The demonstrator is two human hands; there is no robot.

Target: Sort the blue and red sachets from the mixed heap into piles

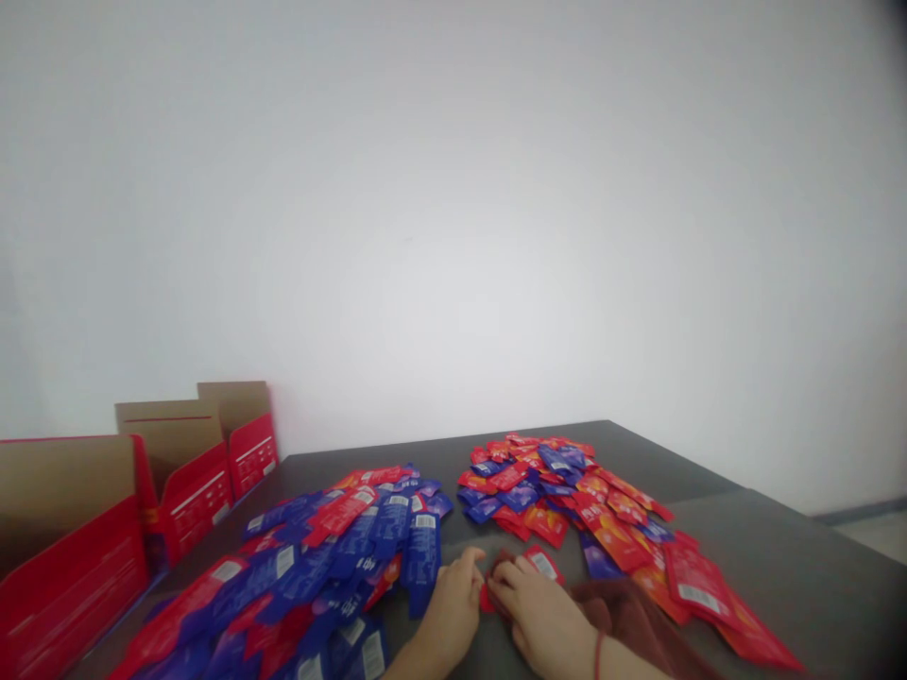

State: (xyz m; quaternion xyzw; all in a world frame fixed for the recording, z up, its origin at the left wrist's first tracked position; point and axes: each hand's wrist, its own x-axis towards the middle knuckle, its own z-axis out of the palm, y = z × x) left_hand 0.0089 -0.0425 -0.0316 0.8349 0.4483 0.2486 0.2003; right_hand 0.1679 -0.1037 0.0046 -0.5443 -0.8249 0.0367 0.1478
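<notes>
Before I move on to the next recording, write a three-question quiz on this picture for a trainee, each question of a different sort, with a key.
1. Multiple choice. What is the right hand touching?
A) the flap of a box
B) brown cloth
C) a roll of tape

2. True or false: the left hand lies between the left packet pile and the right hand.

3. Count: how many red-sided boxes can be seen at the left of the picture?

Key: 1. B; the fingers rest on the brown cloth. 2. True. 3. Three, each with a brown cardboard flap or panel standing up.
</notes>
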